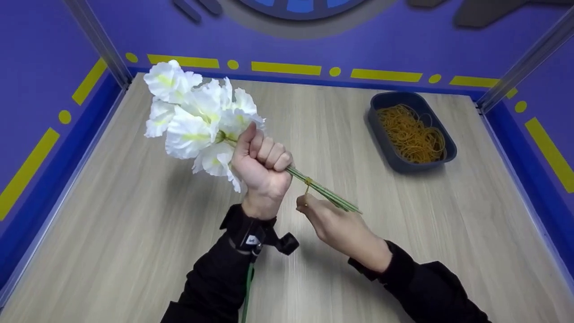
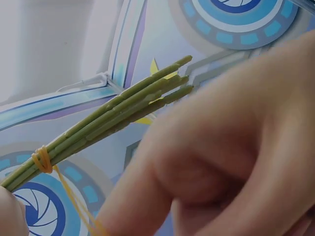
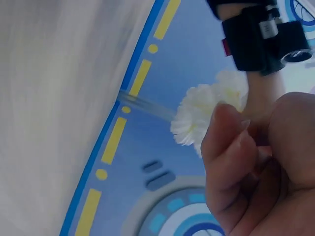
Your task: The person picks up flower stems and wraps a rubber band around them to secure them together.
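A bunch of white artificial flowers (image 1: 193, 116) with yellow-green centres is held above the table, heads to the upper left. My left hand (image 1: 264, 166) grips the green stems (image 2: 123, 110) just below the blooms. Lower down, a yellow rubber band (image 2: 43, 160) is wound around the stems, with a loop stretched away from them. The fingers of my right hand (image 1: 341, 229) pinch that stretched loop beside the stems. In the right wrist view, the right hand's curled fingers (image 3: 229, 162) stand in front of the blooms and hide the band.
A dark grey bin (image 1: 381, 152) with many loose rubber bands (image 1: 415, 134) stands at the back right of the wood-grain table (image 1: 112, 242). Blue panels (image 1: 287, 45) with yellow marks enclose the back and sides. A green cable (image 1: 247, 291) runs along the left sleeve.
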{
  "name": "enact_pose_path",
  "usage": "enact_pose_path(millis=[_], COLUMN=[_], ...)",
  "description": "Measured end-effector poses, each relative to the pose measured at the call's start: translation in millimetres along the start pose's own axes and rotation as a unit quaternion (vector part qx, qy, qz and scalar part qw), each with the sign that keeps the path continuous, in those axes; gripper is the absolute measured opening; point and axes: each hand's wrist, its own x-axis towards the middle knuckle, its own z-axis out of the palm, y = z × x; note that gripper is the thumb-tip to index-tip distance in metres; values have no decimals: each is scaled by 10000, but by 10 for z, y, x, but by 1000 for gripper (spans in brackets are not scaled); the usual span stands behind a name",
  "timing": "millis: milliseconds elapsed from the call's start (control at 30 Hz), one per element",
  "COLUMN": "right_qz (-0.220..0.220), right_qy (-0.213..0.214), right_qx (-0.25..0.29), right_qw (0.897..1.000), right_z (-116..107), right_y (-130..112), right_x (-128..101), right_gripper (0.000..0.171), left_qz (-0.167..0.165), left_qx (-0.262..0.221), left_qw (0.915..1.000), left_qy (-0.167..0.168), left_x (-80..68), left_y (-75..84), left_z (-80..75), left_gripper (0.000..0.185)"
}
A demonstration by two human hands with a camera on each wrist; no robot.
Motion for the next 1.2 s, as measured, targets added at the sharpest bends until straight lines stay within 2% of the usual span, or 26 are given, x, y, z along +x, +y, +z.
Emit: enact_pose_path(millis=[33,67,167,233,367,500,600,733,800,833,900,967,1100,1200], right_qz=[313,611,707,616,350,117,49,263,493,630,891,1043,1096,951], right_qy=[121,291,312,479,899,1346,1709,2106,2245,2272,2214,2048,1690,1528], right_qx=[1051,1888,2553,2615,2786,2820,2670,2329,2082,1972,1778,1643,1672,2042], right_qw=[9939,9797,9638,9620,9555,9498,9484,9491,9507,9516,9547,9592,9651,9622], right_z=[-16,-37,-114,-170,-294,-448,-561,-651,-647,-631,-583,-517,-366,-249], right_y=[-34,-66,-135,-163,-180,-136,-56,101,195,243,333,414,518,534], right_x=[0,0,-3,-6,-19,-41,-72,-88,-77,-67,-46,-26,16,49], right_gripper=[8,9,5,3,12,14,15,19,21,22,23,21,11,3], left_qz=[49,93,228,317,382,78,-483,-1521,-1946,-2088,-2243,-2226,-1978,-1631], left_qx=[-33,-55,31,235,598,761,997,1260,1212,1153,938,762,435,139], left_qw=[10000,9999,9997,9991,9964,9933,9850,9616,9521,9503,9503,9534,9625,9722], left_qy=[-17,-31,-99,-175,-455,-863,-1326,-1904,-2022,-2001,-1945,-1889,-1806,-1674], left_x=[6,9,18,19,6,-19,-33,-55,-72,-81,-93,-96,-94,-101], left_y=[11,21,44,52,60,48,32,12,-6,-17,-40,-64,-106,-135], left_z=[-1,-1,-3,-5,19,68,70,37,30,31,30,28,7,-11], left_gripper=[49,48,48,49,50,53,54,55,55,55,54,53,52,51])
